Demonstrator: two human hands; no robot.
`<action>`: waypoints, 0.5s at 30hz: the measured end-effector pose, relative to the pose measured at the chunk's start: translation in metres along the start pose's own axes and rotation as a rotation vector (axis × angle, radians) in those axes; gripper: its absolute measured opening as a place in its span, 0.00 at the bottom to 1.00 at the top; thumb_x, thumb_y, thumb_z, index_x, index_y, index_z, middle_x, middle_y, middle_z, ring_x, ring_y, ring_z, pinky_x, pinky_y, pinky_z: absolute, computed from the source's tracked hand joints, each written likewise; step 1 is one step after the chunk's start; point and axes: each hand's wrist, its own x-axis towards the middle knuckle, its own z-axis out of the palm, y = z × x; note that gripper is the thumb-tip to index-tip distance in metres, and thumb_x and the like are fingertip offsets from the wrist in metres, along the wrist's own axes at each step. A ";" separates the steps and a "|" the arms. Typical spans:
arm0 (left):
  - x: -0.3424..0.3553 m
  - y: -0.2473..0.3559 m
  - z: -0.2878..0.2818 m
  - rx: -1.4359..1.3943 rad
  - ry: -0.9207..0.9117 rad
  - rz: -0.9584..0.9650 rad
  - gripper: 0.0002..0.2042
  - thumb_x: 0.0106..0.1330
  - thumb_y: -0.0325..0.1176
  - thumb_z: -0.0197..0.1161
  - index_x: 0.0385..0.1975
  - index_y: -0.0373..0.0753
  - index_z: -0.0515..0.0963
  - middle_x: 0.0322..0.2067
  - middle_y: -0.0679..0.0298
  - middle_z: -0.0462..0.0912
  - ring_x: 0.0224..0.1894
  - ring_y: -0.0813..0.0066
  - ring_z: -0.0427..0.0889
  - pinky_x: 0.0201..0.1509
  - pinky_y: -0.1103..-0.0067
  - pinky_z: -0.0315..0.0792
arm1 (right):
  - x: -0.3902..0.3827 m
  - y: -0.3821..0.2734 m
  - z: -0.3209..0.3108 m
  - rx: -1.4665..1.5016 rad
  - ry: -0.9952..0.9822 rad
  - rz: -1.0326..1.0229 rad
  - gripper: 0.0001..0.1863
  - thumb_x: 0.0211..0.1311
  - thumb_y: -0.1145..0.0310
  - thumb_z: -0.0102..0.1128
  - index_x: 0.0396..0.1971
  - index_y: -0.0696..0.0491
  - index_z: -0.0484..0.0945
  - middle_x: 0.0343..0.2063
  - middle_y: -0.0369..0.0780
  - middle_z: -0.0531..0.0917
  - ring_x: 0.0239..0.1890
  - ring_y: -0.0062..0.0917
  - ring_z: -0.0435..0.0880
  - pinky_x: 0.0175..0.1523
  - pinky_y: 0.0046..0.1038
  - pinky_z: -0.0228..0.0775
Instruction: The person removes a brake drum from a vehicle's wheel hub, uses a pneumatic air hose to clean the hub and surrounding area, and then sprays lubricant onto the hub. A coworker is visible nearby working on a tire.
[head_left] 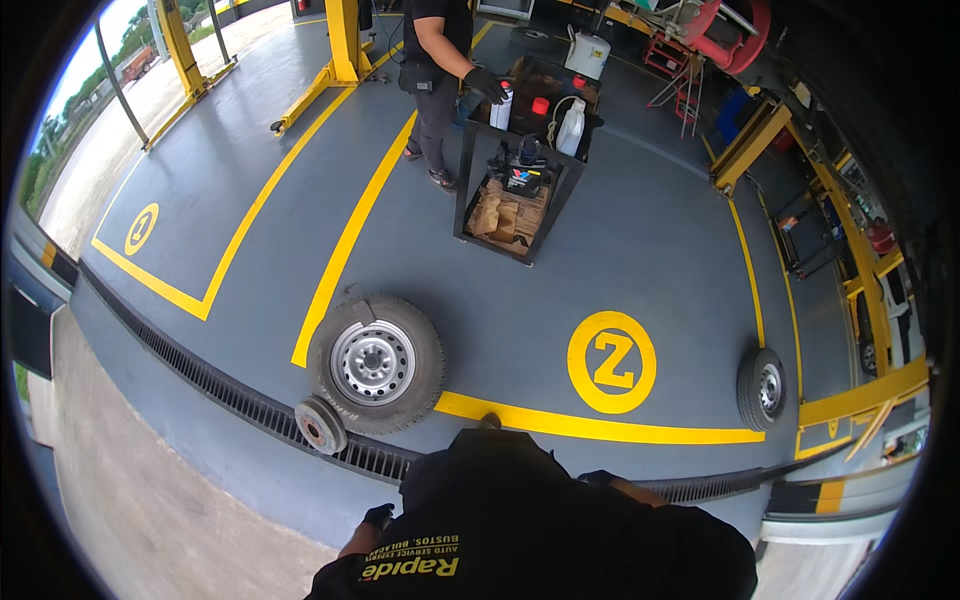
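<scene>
My left hand point(379, 516), in a black glove, hangs low beside my dark shirt; its fingers are too small and dark to make out. My right hand point(598, 478), also gloved in black, is largely hidden against my body on the other side. Neither hand visibly touches anything. Nearest my left hand, a rusty brake drum point(320, 427) leans beside a wheel with a silver steel rim point(373, 362). That wheel lies on its side on the grey floor, with a small dark piece point(360, 312) on its tyre.
A co-worker's gloved hand point(484, 84) grips a white bottle point(502, 106) at a black cart point(464, 200) bearing bottles and cardboard. Another wheel point(763, 388) stands at the right. A drain grate point(215, 384) crosses the floor before me. Yellow lift posts point(345, 40) rise behind.
</scene>
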 end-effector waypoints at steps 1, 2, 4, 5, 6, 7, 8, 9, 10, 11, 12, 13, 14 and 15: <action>0.008 0.020 0.015 -0.033 0.008 0.009 0.18 0.71 0.51 0.65 0.47 0.42 0.83 0.37 0.55 0.86 0.35 0.58 0.84 0.37 0.61 0.77 | -0.002 -0.034 -0.025 0.062 0.029 0.018 0.24 0.78 0.54 0.51 0.63 0.52 0.78 0.54 0.48 0.86 0.45 0.36 0.89 0.48 0.40 0.82; 0.017 0.048 0.023 0.012 0.014 0.056 0.19 0.72 0.53 0.64 0.48 0.43 0.83 0.37 0.55 0.86 0.33 0.58 0.84 0.36 0.60 0.78 | -0.005 -0.071 -0.050 0.116 0.094 0.067 0.23 0.76 0.54 0.55 0.60 0.54 0.79 0.51 0.48 0.87 0.43 0.36 0.89 0.47 0.39 0.82; 0.035 0.107 0.042 0.099 0.050 0.104 0.21 0.73 0.56 0.60 0.49 0.44 0.82 0.35 0.55 0.86 0.31 0.57 0.84 0.35 0.58 0.78 | -0.011 -0.150 -0.092 0.048 0.225 -0.039 0.25 0.72 0.52 0.60 0.56 0.57 0.79 0.44 0.47 0.87 0.39 0.33 0.88 0.43 0.37 0.82; 0.044 0.143 0.053 0.197 0.053 0.179 0.19 0.74 0.54 0.59 0.46 0.43 0.82 0.32 0.55 0.86 0.30 0.59 0.84 0.34 0.60 0.79 | -0.015 -0.191 -0.111 0.044 0.249 -0.114 0.23 0.73 0.52 0.59 0.54 0.57 0.80 0.43 0.45 0.87 0.37 0.32 0.87 0.43 0.36 0.81; 0.053 0.186 0.065 0.162 0.007 0.324 0.17 0.73 0.51 0.61 0.42 0.42 0.82 0.30 0.59 0.84 0.28 0.64 0.83 0.32 0.64 0.77 | -0.018 -0.234 -0.126 0.027 0.259 -0.176 0.21 0.72 0.53 0.60 0.51 0.56 0.82 0.41 0.43 0.87 0.36 0.31 0.87 0.43 0.34 0.81; 0.060 0.226 0.075 0.172 0.004 0.380 0.15 0.73 0.48 0.63 0.38 0.42 0.81 0.28 0.63 0.82 0.26 0.69 0.81 0.29 0.68 0.75 | -0.022 -0.273 -0.136 0.037 0.256 -0.294 0.20 0.72 0.52 0.60 0.48 0.56 0.82 0.39 0.41 0.87 0.36 0.29 0.87 0.42 0.32 0.80; 0.064 0.263 0.089 0.137 0.050 0.545 0.22 0.70 0.50 0.64 0.28 0.34 0.82 0.21 0.57 0.82 0.25 0.63 0.83 0.30 0.62 0.75 | -0.026 -0.311 -0.147 0.040 0.208 -0.408 0.20 0.73 0.52 0.59 0.47 0.56 0.82 0.38 0.40 0.87 0.37 0.27 0.87 0.42 0.30 0.79; 0.069 0.306 0.097 0.175 0.028 0.563 0.22 0.69 0.50 0.64 0.28 0.33 0.82 0.23 0.56 0.83 0.27 0.61 0.83 0.33 0.61 0.75 | -0.028 -0.345 -0.152 0.173 0.184 -0.482 0.21 0.73 0.53 0.58 0.48 0.57 0.82 0.38 0.40 0.87 0.36 0.26 0.87 0.42 0.28 0.79; 0.073 0.342 0.106 0.298 0.123 0.744 0.22 0.67 0.50 0.65 0.28 0.32 0.82 0.24 0.53 0.84 0.30 0.57 0.85 0.37 0.61 0.75 | -0.029 -0.375 -0.157 0.026 0.202 -0.609 0.20 0.75 0.56 0.57 0.50 0.58 0.82 0.40 0.40 0.87 0.37 0.26 0.87 0.44 0.28 0.79; 0.077 0.376 0.115 0.282 0.101 0.739 0.20 0.68 0.49 0.63 0.29 0.33 0.82 0.27 0.49 0.86 0.33 0.52 0.86 0.40 0.61 0.76 | -0.027 -0.401 -0.159 0.045 0.208 -0.671 0.19 0.76 0.57 0.56 0.52 0.58 0.81 0.42 0.40 0.88 0.39 0.27 0.88 0.47 0.28 0.80; 0.082 0.409 0.120 0.436 0.116 0.902 0.18 0.71 0.46 0.59 0.29 0.37 0.82 0.27 0.50 0.86 0.33 0.49 0.86 0.40 0.60 0.76 | -0.024 -0.420 -0.162 0.073 0.189 -0.716 0.19 0.76 0.56 0.57 0.52 0.57 0.82 0.41 0.40 0.87 0.39 0.25 0.88 0.46 0.27 0.79; 0.089 0.439 0.127 0.564 0.154 1.057 0.14 0.73 0.42 0.55 0.32 0.41 0.83 0.27 0.53 0.85 0.33 0.50 0.86 0.40 0.58 0.78 | -0.017 -0.437 -0.166 0.106 0.164 -0.730 0.20 0.75 0.54 0.59 0.52 0.55 0.82 0.40 0.39 0.87 0.39 0.24 0.87 0.45 0.27 0.78; 0.098 0.468 0.133 0.389 0.068 0.980 0.14 0.71 0.45 0.60 0.34 0.39 0.82 0.28 0.58 0.84 0.30 0.62 0.82 0.35 0.66 0.75 | -0.008 -0.450 -0.170 -0.013 0.176 -0.754 0.20 0.75 0.54 0.59 0.53 0.55 0.82 0.41 0.40 0.88 0.41 0.25 0.87 0.46 0.27 0.78; 0.107 0.496 0.140 0.244 -0.021 0.826 0.16 0.70 0.47 0.66 0.36 0.38 0.81 0.29 0.64 0.82 0.27 0.75 0.79 0.29 0.74 0.72 | 0.004 -0.459 -0.176 -0.057 0.171 -0.723 0.20 0.75 0.54 0.59 0.52 0.55 0.82 0.41 0.40 0.88 0.41 0.25 0.87 0.47 0.28 0.78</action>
